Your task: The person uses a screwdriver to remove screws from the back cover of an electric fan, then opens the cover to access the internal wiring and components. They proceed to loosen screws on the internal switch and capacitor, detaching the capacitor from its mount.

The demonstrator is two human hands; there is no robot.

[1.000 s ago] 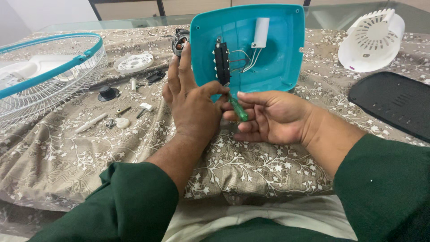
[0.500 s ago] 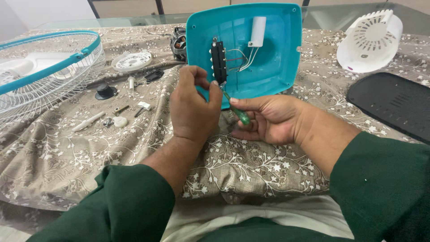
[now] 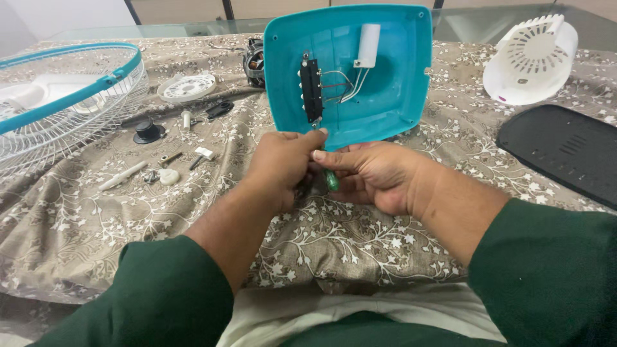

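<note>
Left hand (image 3: 283,164) lowered beside screwdriver (image 3: 330,179)

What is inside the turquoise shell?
Inside the shell: a black switch block, thin wires and a white cylinder. Its lower edge is covered by the left hand.

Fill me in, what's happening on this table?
A person is working on a teal fan base stood up on a cloth-covered table, its inside with a black switch block and wires facing them. The right hand holds a green-handled screwdriver at the base's lower edge; the left hand steadies it there. A fan grille, white cover, black panel and small parts lie around.
</note>
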